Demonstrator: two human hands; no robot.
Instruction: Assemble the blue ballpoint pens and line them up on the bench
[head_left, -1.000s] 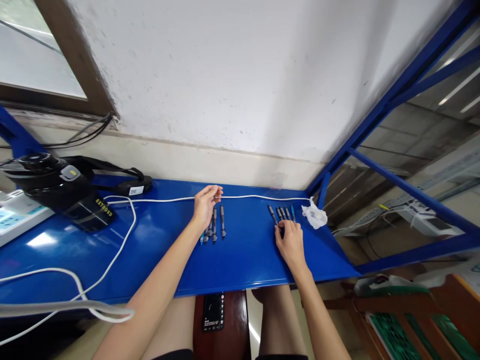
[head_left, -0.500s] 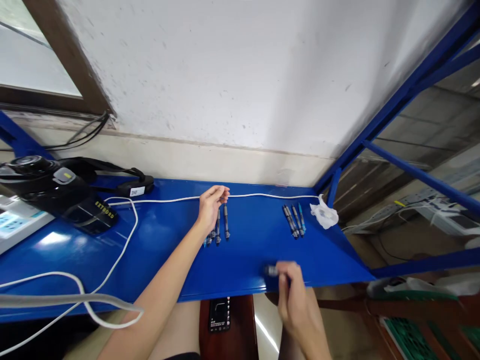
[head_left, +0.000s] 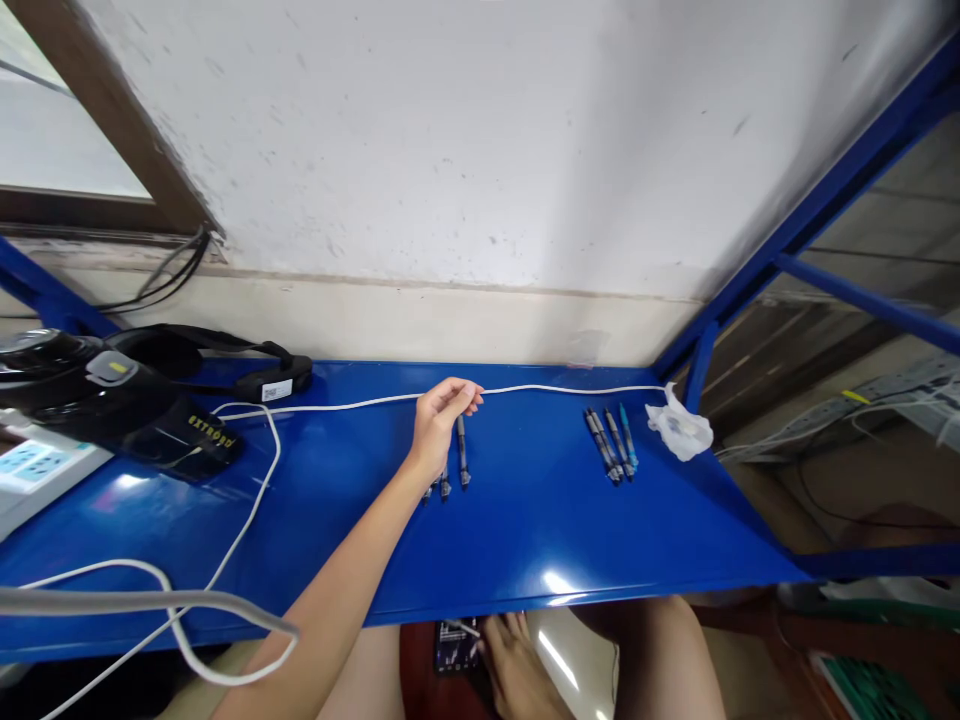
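Observation:
My left hand is above the back half of the blue table, its fingers curled together. What they hold, if anything, is hidden. Just under it lie several dark pens, partly covered by the hand and wrist. Below the table's front edge is my right hand, dim in the shade, beside a lit phone. A thin, pale pen sticks out from its fingers over the phone's screen. To the right on the table, dark pens lie side by side with a light-blue pen.
A crumpled white plastic bag lies at the table's right end. A white cable runs along the back and loops at left. Black headgear and a power strip occupy the left end. Blue frame bars rise at right.
My right hand has dropped from the table's front edge to the phone below, taking a pen with it. My left hand stays over the pens. The view has shifted slightly.

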